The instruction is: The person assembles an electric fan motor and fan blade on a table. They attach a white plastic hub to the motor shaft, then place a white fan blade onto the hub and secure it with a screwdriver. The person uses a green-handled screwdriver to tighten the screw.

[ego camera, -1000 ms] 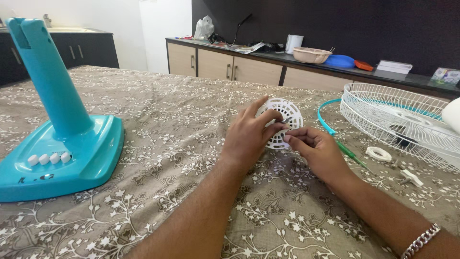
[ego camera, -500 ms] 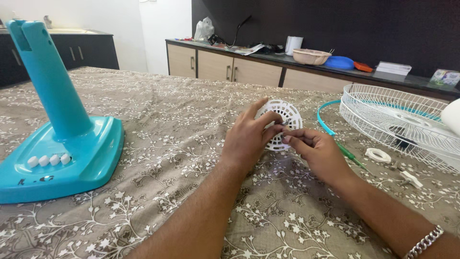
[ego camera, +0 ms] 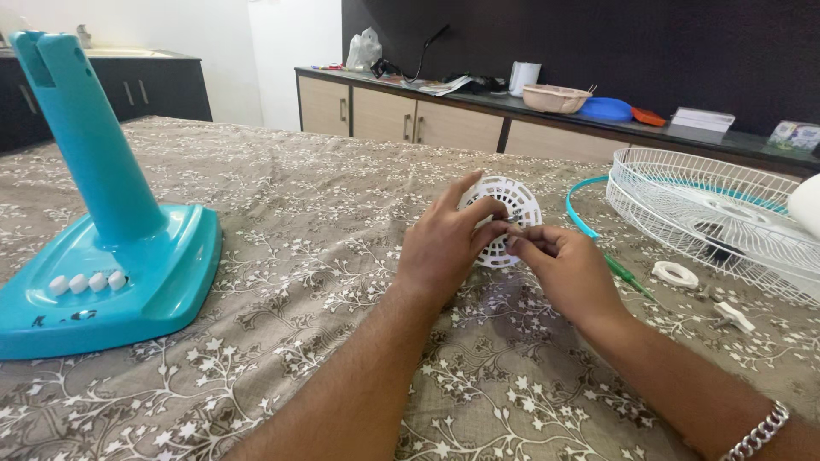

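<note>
Left hand (ego camera: 444,248) clamped on a round white slotted disc (ego camera: 511,207), fingers curled over its front, disc held upright just above the cloth. Right hand (ego camera: 568,271) just beside it, thumb and fingertips pinched together against the disc's lower right edge; cannot tell whether anything small sits between them. Silver chain bracelet (ego camera: 754,429) on the right wrist.

Beneath both, a wide counter (ego camera: 299,196) spread with a brown cloth patterned in white flowers. Far left on it, a large turquoise fan base (ego camera: 128,273) with a slanting upright column and a row of white buttons. Far right, a white wire fan grille (ego camera: 717,213) lying flat, a turquoise ring (ego camera: 576,213) curving out from under its near edge. Near the right hand, a green-handled screwdriver (ego camera: 628,277) lying on the cloth. Beyond that, a small white plastic ring (ego camera: 675,274), and well apart, a small white clip (ego camera: 735,316).

Behind, along the dark wall, a long sideboard (ego camera: 401,119) carrying a beige bowl (ego camera: 555,98) and a blue lid (ego camera: 606,109).
</note>
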